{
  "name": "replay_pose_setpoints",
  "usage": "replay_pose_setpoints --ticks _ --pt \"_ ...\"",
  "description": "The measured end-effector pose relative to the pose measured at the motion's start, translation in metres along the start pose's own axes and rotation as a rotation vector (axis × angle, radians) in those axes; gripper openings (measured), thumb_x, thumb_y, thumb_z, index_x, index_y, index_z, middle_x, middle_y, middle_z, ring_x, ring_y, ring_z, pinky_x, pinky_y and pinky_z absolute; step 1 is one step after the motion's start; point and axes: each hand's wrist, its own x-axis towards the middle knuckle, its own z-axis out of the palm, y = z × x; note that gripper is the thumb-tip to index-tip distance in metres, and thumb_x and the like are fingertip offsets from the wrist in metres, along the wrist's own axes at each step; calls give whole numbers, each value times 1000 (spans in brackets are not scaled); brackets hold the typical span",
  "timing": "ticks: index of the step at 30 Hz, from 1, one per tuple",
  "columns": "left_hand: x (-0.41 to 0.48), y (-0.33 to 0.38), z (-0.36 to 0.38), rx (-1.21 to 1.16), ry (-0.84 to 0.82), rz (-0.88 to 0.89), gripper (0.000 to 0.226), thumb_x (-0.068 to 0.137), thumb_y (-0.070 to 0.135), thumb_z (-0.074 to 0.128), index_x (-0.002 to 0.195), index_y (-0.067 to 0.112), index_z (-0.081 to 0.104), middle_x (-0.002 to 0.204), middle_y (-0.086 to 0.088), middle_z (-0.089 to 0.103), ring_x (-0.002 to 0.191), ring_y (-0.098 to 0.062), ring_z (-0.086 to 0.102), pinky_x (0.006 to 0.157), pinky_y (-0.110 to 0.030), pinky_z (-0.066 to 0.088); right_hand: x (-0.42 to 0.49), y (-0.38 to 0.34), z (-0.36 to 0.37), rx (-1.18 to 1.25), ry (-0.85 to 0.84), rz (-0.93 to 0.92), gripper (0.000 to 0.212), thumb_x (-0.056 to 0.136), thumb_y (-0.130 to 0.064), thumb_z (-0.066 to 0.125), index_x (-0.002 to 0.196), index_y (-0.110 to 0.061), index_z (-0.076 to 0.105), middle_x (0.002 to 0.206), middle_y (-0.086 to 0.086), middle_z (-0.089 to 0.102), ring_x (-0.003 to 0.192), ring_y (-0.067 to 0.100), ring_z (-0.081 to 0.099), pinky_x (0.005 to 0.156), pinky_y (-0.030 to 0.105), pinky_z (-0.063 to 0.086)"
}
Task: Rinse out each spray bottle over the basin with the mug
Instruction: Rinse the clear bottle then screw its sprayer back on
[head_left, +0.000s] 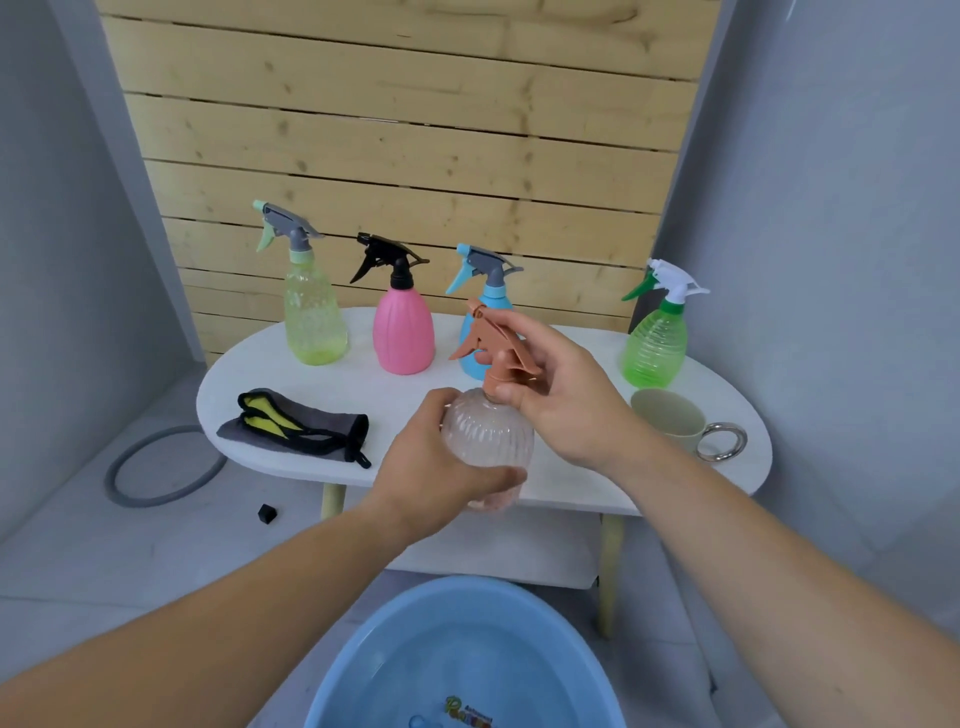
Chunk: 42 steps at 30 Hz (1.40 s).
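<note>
At the front edge of the white oval table (291, 374), held in the air: clear ribbed spray bottle (488, 436), upright. Left hand (431, 467) wraps the body, fingers curled round it. Right hand (566, 400) grips the terracotta trigger head (493, 345), thumb at the collar. Blue basin (363, 654) lower down, nearer the person, apparently with water. On the table: beige mug (670, 421) at right; behind, a row of yellow-green bottle (314, 317), pink bottle (402, 332), blue bottle (470, 364), green bottle (655, 348); grey-and-yellow cloth (301, 423) at left.
</note>
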Motion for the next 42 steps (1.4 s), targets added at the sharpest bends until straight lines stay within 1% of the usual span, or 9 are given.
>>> replay_pose_setpoints --ticks 4,7,13,18,21,24,28,31,42 --pt "28 -5 12 -14 16 17 81 61 37 96 123 37 45 113 21 57 104 9 53 76 -9 40 22 11 -10 13 -39 7 74 86 22 45 134 -33 56 118 23 54 92 12 58 102 30 49" --pt "41 -11 17 -24 39 12 79 61 36 97 121 36 45 111 22 57 101 14 51 72 -6 38 32 19 -11 23 -47 6 78 87 25 40 130 -38 56 128 27 52 108 10 62 104 26 48" --pt "59 -28 32 -40 131 -17 83 51 47 97 115 34 45 110 18 59 102 -1 58 76 -21 47 45 42 -9 11 -6 17 74 88 20 50 139 -34 53 120 13 61 108 17 64 102 28 50" --pt "70 -35 32 12 11 -23 111 46 58 86 139 37 30 137 11 47 130 -16 47 106 -42 48 48 49 -14 45 11 43 72 86 20 56 137 -31 54 103 -11 67 99 13 67 105 41 50" --pt "75 -41 17 -58 -191 12 108 60 34 90 148 42 29 140 17 50 131 -12 51 102 -31 53 46 50 -16 23 15 61 72 86 20 55 138 -30 55 100 -8 67 103 9 66 104 38 49" --pt "73 -41 10 -45 -152 41 99 63 29 94 143 31 37 127 10 57 116 -9 59 84 -16 50 45 47 -16 -34 22 41 72 87 18 54 135 -35 55 100 -12 69 106 5 65 99 30 49" --pt "68 -37 20 37 -51 47 109 54 50 88 146 33 31 134 9 46 124 -9 49 104 -32 46 42 45 -18 -88 26 20 74 87 21 50 130 -39 54 98 -22 69 103 0 64 96 24 48" --pt "71 -41 23 -60 -168 79 111 61 35 89 153 37 26 148 11 44 137 -9 46 113 -39 44 40 44 -17 -122 39 2 72 87 19 50 134 -35 54 110 -14 69 107 1 65 93 20 48" --pt "66 -30 31 92 69 69 92 52 54 91 125 41 37 122 11 54 113 -13 56 93 -42 54 36 54 -17 -151 133 -65 70 81 14 60 133 -32 55 104 -3 69 103 19 67 101 47 52"
